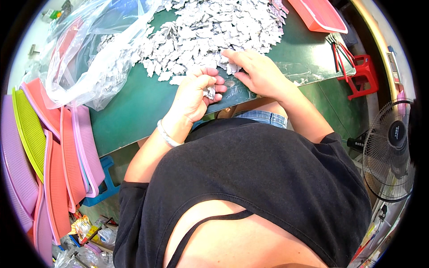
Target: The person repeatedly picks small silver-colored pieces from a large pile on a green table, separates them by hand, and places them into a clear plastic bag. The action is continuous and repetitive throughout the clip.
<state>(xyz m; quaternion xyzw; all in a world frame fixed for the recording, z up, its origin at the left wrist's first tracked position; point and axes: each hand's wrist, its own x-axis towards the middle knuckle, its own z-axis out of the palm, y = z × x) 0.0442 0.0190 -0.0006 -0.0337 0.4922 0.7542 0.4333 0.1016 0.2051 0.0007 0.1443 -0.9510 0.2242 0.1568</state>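
Note:
A broad heap of small flat whitish-grey pieces [214,29], irregular in outline, covers the far part of the green table [120,123]. My left hand [192,94] is curled palm up near the table's front edge, with one or more of these pieces [209,92] in its fingers. At the near edge of the heap is my right hand [261,73]. Its index finger reaches onto the pieces, and its thumb is held apart below, with pieces visible between the two. What exactly the pieces are I cannot tell.
A clear plastic bag [103,49] with similar pieces lies at the left. Stacked coloured plastic baskets [56,165] stand beside the table. A red basket [317,15] and red-handled tools [339,56] lie at the far right, near a red stool [363,78] and a fan [389,149].

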